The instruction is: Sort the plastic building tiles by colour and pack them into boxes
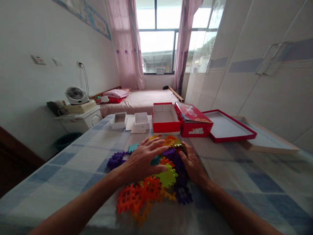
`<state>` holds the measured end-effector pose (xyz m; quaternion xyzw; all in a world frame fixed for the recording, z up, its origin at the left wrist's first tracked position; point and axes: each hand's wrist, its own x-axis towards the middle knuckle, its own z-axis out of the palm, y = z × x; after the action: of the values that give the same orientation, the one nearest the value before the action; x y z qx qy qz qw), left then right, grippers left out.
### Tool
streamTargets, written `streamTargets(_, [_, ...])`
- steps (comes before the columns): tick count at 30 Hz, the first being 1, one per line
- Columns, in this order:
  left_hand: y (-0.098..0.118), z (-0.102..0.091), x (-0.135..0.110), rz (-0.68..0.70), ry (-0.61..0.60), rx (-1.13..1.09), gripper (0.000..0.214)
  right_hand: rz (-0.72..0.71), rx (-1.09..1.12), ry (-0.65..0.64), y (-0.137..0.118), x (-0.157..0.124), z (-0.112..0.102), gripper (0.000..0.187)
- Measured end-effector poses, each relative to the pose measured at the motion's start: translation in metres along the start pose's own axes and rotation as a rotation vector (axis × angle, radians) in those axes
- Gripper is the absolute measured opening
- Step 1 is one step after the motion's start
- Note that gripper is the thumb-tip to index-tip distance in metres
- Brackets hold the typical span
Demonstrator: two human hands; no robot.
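Observation:
A pile of colourful plastic interlocking pieces lies on the table in front of me. Orange pieces (133, 197) are at its near left, a yellow-green piece (167, 176) near the middle, and dark purple pieces (183, 192) along the right. More purple pieces (116, 160) stick out at the left edge. My left hand (148, 155) is spread over the middle of the pile, fingers apart, hiding part of it. At the right edge of the pile rests my right hand (192, 163), fingers stretched and slightly curved against the purple pieces. Neither hand visibly grips a piece.
Beyond the pile stand two small white boxes (142, 121), an open red box (166, 125) and a closed red carton (195, 120). To their right lie a red-rimmed tray (230, 127) and a shallow beige tray (271, 140). A checked cloth (80, 163) covers the table.

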<state>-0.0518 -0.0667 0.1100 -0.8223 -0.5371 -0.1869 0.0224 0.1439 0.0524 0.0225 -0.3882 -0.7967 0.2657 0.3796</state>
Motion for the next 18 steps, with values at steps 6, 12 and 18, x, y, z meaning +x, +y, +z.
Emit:
streamTargets(6, [-0.008,0.017,-0.108,-0.087,-0.118,0.088,0.114,-0.034,-0.027,-0.048,-0.001,0.000,0.002,0.054])
streamTargets(12, [0.001,0.053,-0.093,-0.024,-0.005,0.109,0.117,-0.031,-0.047,-0.043,-0.001,-0.002,0.003,0.055])
streamTargets(18, [0.021,0.064,-0.028,0.104,0.051,0.109,0.085,-0.051,-0.034,-0.018,0.002,0.001,0.007,0.052])
